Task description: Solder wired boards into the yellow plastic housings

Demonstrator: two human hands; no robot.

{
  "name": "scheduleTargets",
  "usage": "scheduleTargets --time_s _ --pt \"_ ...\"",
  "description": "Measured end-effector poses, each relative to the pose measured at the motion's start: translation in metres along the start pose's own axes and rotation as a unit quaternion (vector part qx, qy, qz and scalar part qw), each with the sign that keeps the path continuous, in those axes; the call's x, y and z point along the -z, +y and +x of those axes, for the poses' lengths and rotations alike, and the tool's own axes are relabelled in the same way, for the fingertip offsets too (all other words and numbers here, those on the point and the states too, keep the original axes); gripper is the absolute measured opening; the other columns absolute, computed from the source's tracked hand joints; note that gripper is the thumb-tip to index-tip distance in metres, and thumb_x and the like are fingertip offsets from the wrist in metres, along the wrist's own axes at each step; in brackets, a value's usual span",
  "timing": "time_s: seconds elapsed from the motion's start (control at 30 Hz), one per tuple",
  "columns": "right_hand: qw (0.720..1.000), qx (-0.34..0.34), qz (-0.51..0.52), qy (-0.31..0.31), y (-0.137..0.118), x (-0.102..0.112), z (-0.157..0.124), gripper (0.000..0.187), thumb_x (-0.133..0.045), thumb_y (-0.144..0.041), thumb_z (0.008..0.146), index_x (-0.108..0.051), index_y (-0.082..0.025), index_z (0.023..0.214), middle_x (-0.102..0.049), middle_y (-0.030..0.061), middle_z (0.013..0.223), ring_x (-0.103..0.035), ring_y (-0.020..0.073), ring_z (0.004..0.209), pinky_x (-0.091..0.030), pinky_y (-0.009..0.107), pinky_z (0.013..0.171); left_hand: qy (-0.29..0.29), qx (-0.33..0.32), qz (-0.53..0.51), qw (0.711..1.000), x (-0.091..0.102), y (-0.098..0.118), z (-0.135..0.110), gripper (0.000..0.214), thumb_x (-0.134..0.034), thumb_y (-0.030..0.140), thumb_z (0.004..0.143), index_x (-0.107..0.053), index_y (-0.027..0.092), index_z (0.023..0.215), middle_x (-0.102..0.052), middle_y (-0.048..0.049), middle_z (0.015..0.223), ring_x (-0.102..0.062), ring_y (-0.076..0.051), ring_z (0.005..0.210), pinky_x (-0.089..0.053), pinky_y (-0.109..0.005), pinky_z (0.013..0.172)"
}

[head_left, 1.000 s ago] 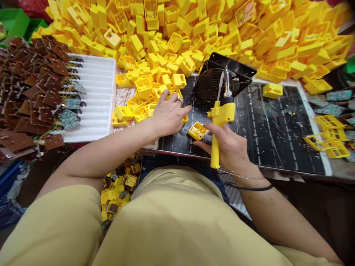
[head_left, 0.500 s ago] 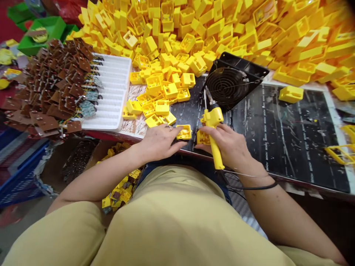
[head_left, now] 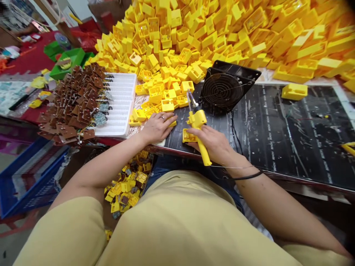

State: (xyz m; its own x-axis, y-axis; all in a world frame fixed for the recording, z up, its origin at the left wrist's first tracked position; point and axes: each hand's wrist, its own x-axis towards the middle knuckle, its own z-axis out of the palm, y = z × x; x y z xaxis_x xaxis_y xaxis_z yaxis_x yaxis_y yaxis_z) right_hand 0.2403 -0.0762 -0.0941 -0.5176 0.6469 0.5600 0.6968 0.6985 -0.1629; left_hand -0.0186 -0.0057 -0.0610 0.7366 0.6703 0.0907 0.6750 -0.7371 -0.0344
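My left hand (head_left: 156, 128) lies palm down at the front edge of the bench, fingers stretched out, beside the loose yellow plastic cases. One yellow case (head_left: 173, 122) shows just past its fingertips; what lies under the palm is hidden. My right hand (head_left: 212, 142) is wrapped round the handle of a yellow soldering gun (head_left: 198, 120), whose metal tip points away from me. Below the gun, an open yellow case (head_left: 189, 135) sits on the black mat, at the right hand's thumb and fingers. Whether those fingers pinch this case I cannot tell.
A black fan (head_left: 222, 90) stands beyond the soldering gun. A large heap of yellow cases (head_left: 194, 37) fills the back. To the left, brown circuit boards (head_left: 73, 105) lie piled on a white ribbed tray (head_left: 122, 105). Below the bench are a blue crate (head_left: 30, 177) and more cases (head_left: 129, 184).
My view has turned a little left. The left hand has shifted left onto the loose cases. My right hand has come left with the soldering gun, a yellow case still beneath it.
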Motion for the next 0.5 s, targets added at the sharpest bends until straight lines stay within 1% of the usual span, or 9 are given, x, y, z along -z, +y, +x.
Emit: scheduleTargets --time_s 0.1,0.13,0.17,0.23,0.3,0.33,0.43,0.5 --pt "0.999 -0.03 -0.027 0.024 0.002 0.004 -0.011 0.037 -0.063 -0.042 0.1 -0.057 -0.022 0.131 -0.069 0.0078 0.096 -0.065 0.0242 0.09 -0.052 0.033 0.073 0.023 -0.081 -0.051 0.995 -0.002 -0.009 0.006 0.049 -0.039 0.033 0.105 -0.064 0.008 0.139 -0.07 -0.0205 0.136 -0.067 -0.028 0.128 -0.054 -0.046 0.108" --pt "0.998 -0.033 -0.033 0.03 0.003 0.006 -0.015 0.037 -0.064 -0.043 0.1 -0.058 -0.022 0.13 -0.069 0.0077 0.096 -0.065 0.024 0.088 -0.053 0.034 0.074 0.021 -0.091 -0.069 0.993 0.001 -0.008 0.009 0.048 -0.039 0.032 0.105 -0.064 0.009 0.138 -0.073 -0.0198 0.132 -0.068 -0.026 0.125 -0.055 -0.044 0.107" --pt "0.998 -0.031 -0.036 0.036 0.004 0.007 -0.017 0.038 -0.064 -0.044 0.099 -0.058 -0.022 0.129 -0.068 0.0074 0.095 -0.065 0.0236 0.086 -0.053 0.034 0.075 0.013 -0.082 -0.088 0.993 0.005 -0.006 0.013 0.048 -0.039 0.032 0.104 -0.063 0.01 0.139 -0.074 -0.0184 0.13 -0.07 -0.024 0.122 -0.056 -0.042 0.106" --pt "0.998 -0.024 -0.04 0.044 0.004 0.007 -0.019 0.038 -0.065 -0.046 0.099 -0.059 -0.022 0.128 -0.068 0.0064 0.093 -0.065 0.0232 0.084 -0.053 0.035 0.078 -0.017 -0.017 -0.123 0.992 0.016 0.002 0.024 0.048 -0.037 0.031 0.104 -0.062 0.013 0.14 -0.076 -0.0146 0.128 -0.073 -0.022 0.117 -0.057 -0.039 0.104" --pt "0.997 -0.021 -0.045 0.052 0.004 0.006 -0.019 0.038 -0.064 -0.046 0.1 -0.058 -0.021 0.129 -0.066 0.0053 0.089 -0.064 0.0226 0.081 -0.052 0.034 0.077 -0.072 0.057 -0.148 0.985 0.029 0.01 0.04 0.047 -0.036 0.028 0.104 -0.062 0.015 0.139 -0.076 -0.0111 0.129 -0.073 -0.021 0.117 -0.056 -0.035 0.104" --pt "0.997 -0.022 -0.048 0.055 0.003 0.006 -0.019 0.038 -0.063 -0.045 0.101 -0.058 -0.02 0.129 -0.065 0.0045 0.086 -0.063 0.0219 0.079 -0.051 0.033 0.074 -0.11 0.081 -0.15 0.979 0.036 0.012 0.049 0.046 -0.035 0.025 0.103 -0.063 0.015 0.138 -0.075 -0.0098 0.131 -0.072 -0.021 0.12 -0.054 -0.033 0.106" --pt "0.996 -0.032 -0.056 0.06 0.002 0.007 -0.018 0.037 -0.061 -0.042 0.102 -0.058 -0.019 0.13 -0.06 0.0021 0.08 -0.059 0.0195 0.071 -0.046 0.03 0.065 -0.213 0.109 -0.096 0.966 0.051 0.015 0.066 0.044 -0.033 0.021 0.104 -0.068 0.015 0.129 -0.074 -0.0098 0.132 -0.07 -0.023 0.123 -0.052 -0.033 0.107" --pt "0.996 -0.037 -0.057 0.06 0.0 0.008 -0.019 0.037 -0.062 -0.042 0.102 -0.059 -0.02 0.13 -0.059 0.0016 0.079 -0.058 0.0187 0.069 -0.045 0.029 0.064 -0.243 0.104 -0.033 0.964 0.054 0.017 0.067 0.043 -0.034 0.023 0.104 -0.069 0.015 0.127 -0.076 -0.0127 0.127 -0.072 -0.027 0.118 -0.056 -0.036 0.099"
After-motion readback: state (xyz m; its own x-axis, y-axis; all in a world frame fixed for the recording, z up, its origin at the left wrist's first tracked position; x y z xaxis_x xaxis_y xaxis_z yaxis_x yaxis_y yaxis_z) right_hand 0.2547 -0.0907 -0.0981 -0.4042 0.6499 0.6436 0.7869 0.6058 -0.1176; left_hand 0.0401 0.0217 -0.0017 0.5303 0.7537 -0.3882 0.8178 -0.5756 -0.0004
